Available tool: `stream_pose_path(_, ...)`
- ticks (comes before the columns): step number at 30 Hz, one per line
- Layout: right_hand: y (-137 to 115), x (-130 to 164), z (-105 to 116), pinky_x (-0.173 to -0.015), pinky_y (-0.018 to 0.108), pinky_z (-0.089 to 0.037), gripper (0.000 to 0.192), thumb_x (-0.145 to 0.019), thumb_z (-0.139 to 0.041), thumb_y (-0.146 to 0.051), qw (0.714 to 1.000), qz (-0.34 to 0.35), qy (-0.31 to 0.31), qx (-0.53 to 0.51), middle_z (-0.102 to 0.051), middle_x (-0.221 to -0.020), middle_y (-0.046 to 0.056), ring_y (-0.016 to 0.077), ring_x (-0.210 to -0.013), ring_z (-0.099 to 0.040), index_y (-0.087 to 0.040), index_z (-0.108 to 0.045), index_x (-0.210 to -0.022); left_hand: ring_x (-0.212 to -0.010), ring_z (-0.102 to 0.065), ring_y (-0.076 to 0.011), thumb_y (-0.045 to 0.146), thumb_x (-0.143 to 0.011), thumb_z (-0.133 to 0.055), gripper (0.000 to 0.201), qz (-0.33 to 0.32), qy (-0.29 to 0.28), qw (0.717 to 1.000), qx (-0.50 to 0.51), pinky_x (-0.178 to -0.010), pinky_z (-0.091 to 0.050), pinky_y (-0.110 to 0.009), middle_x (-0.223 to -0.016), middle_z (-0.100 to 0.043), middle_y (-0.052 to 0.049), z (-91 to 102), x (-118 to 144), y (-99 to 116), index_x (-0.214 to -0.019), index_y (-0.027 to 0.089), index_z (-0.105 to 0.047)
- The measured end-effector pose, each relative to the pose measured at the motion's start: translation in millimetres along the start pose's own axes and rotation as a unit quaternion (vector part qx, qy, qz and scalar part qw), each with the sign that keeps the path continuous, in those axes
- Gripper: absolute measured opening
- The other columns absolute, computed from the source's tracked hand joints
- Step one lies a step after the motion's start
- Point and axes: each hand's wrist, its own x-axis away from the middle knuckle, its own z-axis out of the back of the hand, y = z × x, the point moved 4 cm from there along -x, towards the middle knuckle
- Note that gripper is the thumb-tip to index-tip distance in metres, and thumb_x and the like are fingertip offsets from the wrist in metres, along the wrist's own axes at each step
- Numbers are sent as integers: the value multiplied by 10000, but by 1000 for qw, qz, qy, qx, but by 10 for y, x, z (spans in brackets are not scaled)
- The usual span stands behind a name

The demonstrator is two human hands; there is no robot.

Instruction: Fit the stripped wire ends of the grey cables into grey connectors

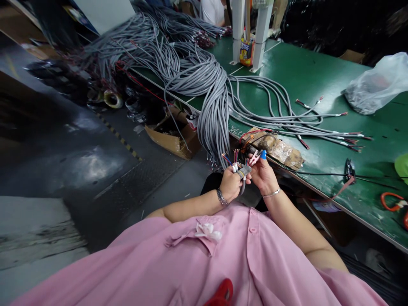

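- Pink shirt (204,259) of soft cloth, buttoned, spreads before the green table (334,89); a smooth red object (221,293) shows low on it.
- Left hand (230,185), just short of the green table's near edge, is curled snugly around cable ends (235,167); a grey, fabric-like cover (244,171) sleeves one digit.
- Those cable ends point upward and away from the shirt, toward the green table, long axis roughly upright; thin red, blue and orange strands fan out above white bands, and round grey jacket hangs below.
- Right hand (264,176), beside the same edge, has bent fingers drawn close to a pink-and-white piece (254,158); I cannot tell whether it is gripped. Blue wrap (263,154) covers one fingertip.
- Grey cable bundle (213,97), smooth and looping, droops over the green table's near edge.
- Battered cardboard (288,154), shiny with tape, lies along that edge.
- Translucent, crumpled plastic bag (379,85) sits on the green table's right part.
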Motion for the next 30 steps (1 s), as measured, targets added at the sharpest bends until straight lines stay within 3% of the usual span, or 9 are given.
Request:
stream_pose_path(4,31,-2,51,-405,278,-442,488,-764,-555,-684,1000,10,20,-5,-622,-667,0,136,-467,-517,-213,-630,-866,-414,-526,-72,420,-633,-765,361,3,0,1000,3,-350,-189,-178,-563,-603,0,31,5,-13,-720,150,-542)
stream_pose_path(9,27,37,185,-594,305,-527,473,-762,-550,-689,999,24,29,-34,-692,-912,33,163,-704,-622,-232,-621,-862,-419,-550,-91,411,-651,-758,344,1,-2,1000,2,-345,-195,-176,-558,-610,-12,109,14,-39,-712,141,-552)
stream_pose_path(12,5,96,326,-716,336,-542,470,-760,-565,-675,999,10,31,-27,-704,-946,37,176,-793,-641,-233,-639,-903,-451,-568,-94,394,-676,-745,316,3,-8,1000,-19,-353,-198,-172,-596,-631,-29,196,-10,-117,-724,130,-576)
stream_pose_path(16,-56,232,580,-826,347,-519,449,-760,-565,-678,997,31,66,33,-722,-997,38,186,-896,-658,-248,-655,-856,-505,-546,-68,292,-621,-790,352,3,-23,999,-30,-370,-216,-174,-783,-687,-57,311,-50,-220,-889,124,-637)
stream_pose_path(21,-108,447,770,-951,363,-456,448,-812,-511,-652,986,67,97,120,-724,-1076,46,211,-1097,-629,-264,-688,-950,-569,-525,-52,208,-593,-791,438,-16,-62,998,4,-408,-246,-180,-1012,-688,-97,343,-18,-212,-1003,131,-659)
stream_pose_path(23,-110,527,784,-915,363,-480,424,-823,-532,-610,982,76,102,142,-720,-1092,64,228,-1127,-618,-250,-690,-983,-635,-573,-78,233,-631,-766,380,-22,-60,998,24,-410,-238,-176,-1005,-686,-103,344,12,-191,-983,128,-669)
stream_pose_path(27,-90,683,761,-644,275,-530,349,-782,-663,-461,973,81,110,184,-682,-1179,56,220,-988,-678,-261,-666,-1068,-685,-606,-96,270,-699,-720,307,-39,-64,996,51,-412,-242,-171,-957,-681,-100,350,83,-160,-962,117,-681)
stream_pose_path(30,-81,789,697,-652,302,-538,321,-778,-683,-418,960,67,82,261,-738,-905,45,181,-726,-692,-229,-687,-1037,-684,-613,-102,286,-720,-712,311,-28,-99,993,50,-418,-250,-172,-940,-679,-107,344,155,-167,-974,109,-680)
